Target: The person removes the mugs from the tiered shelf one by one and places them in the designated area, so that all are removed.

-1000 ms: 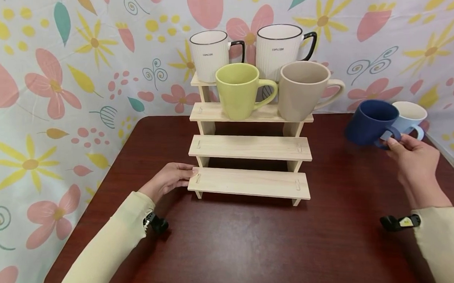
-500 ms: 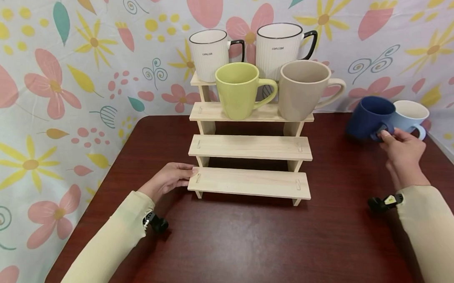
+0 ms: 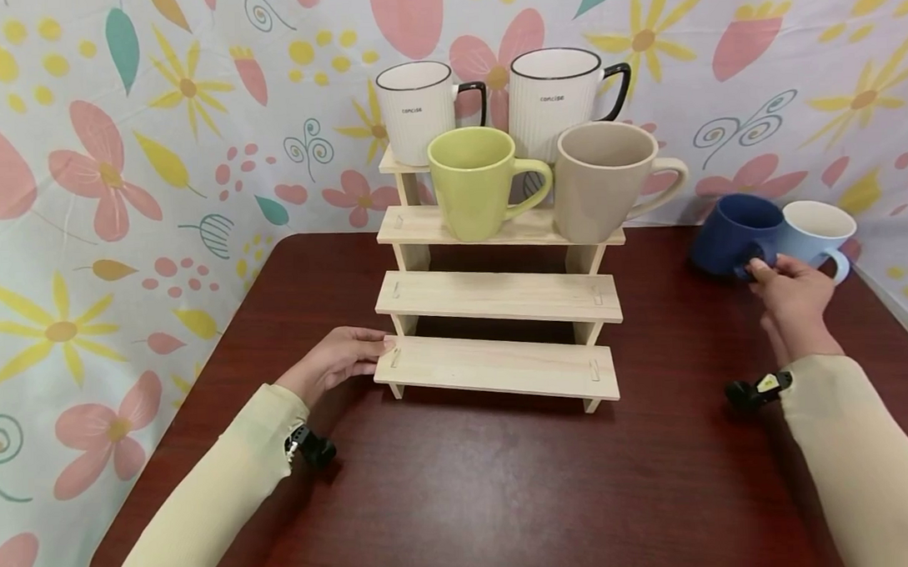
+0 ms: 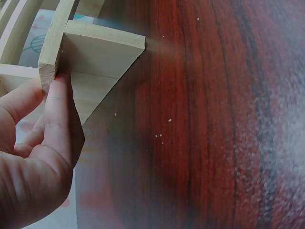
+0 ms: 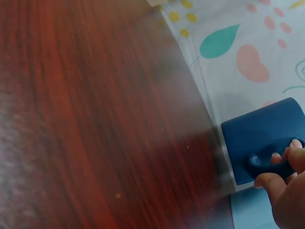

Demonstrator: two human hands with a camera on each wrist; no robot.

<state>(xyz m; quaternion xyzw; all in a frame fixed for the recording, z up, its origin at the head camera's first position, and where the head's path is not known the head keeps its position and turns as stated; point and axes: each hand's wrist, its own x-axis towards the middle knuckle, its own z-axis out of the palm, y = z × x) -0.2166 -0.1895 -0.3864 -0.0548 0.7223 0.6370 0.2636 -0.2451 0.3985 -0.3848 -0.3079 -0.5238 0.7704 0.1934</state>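
Note:
My right hand (image 3: pixel 794 298) pinches the handle of a dark blue mug (image 3: pixel 733 236) at the back right of the table. In the right wrist view, thumb and fingers close round that handle on the blue mug (image 5: pixel 262 138). A light blue mug (image 3: pixel 820 225) stands just behind it to the right, partly covered. My left hand (image 3: pixel 340 358) grips the left end of the lowest step of a wooden four-step stand (image 3: pixel 502 361). Seen from the left wrist, thumb and fingers pinch the end of that board (image 4: pixel 50 67).
Two white mugs with black rims, a left one (image 3: pixel 418 118) and a right one (image 3: pixel 549 105), stand on the top step. A green mug (image 3: pixel 471 187) and a beige mug (image 3: pixel 601 186) occupy the step below. A patterned cloth (image 3: pixel 119 162) backs the dark table (image 3: pixel 468 483).
My right hand and the dark blue mug have shifted a little left, so more of the light blue mug shows. The left hand keeps its place on the stand.

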